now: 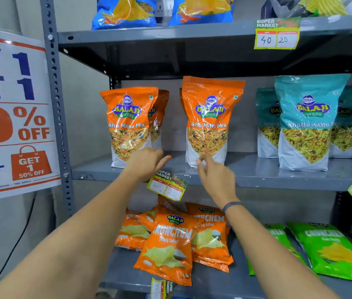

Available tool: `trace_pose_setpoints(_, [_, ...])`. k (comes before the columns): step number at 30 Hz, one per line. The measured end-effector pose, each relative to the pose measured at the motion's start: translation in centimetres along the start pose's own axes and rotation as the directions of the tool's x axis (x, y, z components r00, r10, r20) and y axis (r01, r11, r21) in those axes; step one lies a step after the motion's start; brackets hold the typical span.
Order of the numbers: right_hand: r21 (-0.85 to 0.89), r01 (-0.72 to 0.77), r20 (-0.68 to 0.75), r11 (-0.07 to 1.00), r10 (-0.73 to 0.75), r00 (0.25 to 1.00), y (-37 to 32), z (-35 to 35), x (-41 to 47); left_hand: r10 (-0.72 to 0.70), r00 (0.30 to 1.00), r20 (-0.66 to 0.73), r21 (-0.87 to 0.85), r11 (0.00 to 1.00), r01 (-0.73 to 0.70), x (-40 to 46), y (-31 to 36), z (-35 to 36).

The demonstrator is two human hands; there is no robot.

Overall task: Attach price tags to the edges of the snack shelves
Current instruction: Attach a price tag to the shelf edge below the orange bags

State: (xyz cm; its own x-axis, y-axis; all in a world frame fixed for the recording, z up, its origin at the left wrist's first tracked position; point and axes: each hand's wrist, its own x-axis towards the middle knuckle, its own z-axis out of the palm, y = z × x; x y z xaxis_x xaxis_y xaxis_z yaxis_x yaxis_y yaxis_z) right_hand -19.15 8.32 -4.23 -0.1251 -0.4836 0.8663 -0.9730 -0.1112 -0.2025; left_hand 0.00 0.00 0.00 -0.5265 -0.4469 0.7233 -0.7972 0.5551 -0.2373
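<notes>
Both forearms reach up from the bottom edge of the view toward the middle shelf [257,180]. Left hand [147,162] sits at that shelf's front edge, fingers loosely spread and pointing right, closed on nothing. Right hand [216,180] hovers just beside it, thumb and forefinger pinched together near the foot of an orange snack bag [210,121]; whether something small, perhaps a bit of tape, sits in that pinch I cannot tell.

Between the two hands, the price tag [167,185] hangs crooked off the shelf's front edge, its upper left corner up by the lip and the rest drooping down to the right. It looks like thin printed card: very light, bendy, easy to crease or tear, with handwritten numbers that might smudge. Judging from this, the top margin is the place to hold it, pressed flat along the shelf edge while the lower corners are levelled. Another tag [276,34] sits square on the upper shelf's edge.
</notes>
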Motion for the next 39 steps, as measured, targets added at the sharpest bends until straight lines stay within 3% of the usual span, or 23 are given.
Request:
trace_pose_setpoints(5, [0.165, -0.088, 0.223, 0.982, 0.050, 0.974, -1.8, 2.3, -2.1, -0.106, 0.993, 0.041, -0.124, 0.986, 0.111, -2.8, -0.5, 1.7])
trace_pose_setpoints(11, [0.301, -0.280, 0.278, 0.911, 0.197, 0.940, -2.1, 3.3, -1.4, -0.133, 0.986, 0.097, -0.211, 0.966, 0.151, -2.6, 0.0, 1.3])
trace_pose_setpoints(19, [0.322, -0.292, 0.369, 0.901, 0.165, 0.915, -1.5, 3.2, -0.2, -0.116, 0.983, 0.144, -0.399, 0.902, 0.165, -2.8, -0.4, 1.3])
trace_pose_setpoints(25, [0.170, -0.170, 0.373, 0.971, 0.096, 0.923, -1.3, 3.4, -0.8, 0.027, 0.988, 0.155, -0.270, 0.963, 0.016, -4.3, -1.1, 1.8])
trace_pose_setpoints(28, [0.121, -0.133, 0.346, 0.984, 0.084, 0.935, -1.6, 3.7, -0.8, 0.028, 0.989, 0.147, -0.229, 0.973, 0.006, -4.5, -0.9, 2.0])
trace_pose_setpoints(39, [0.275, -0.293, 0.262, 0.916, 0.222, 0.939, -2.0, 3.5, -0.8, -0.043, 0.997, 0.067, -0.367, 0.928, 0.064, -4.4, -0.8, 1.8])
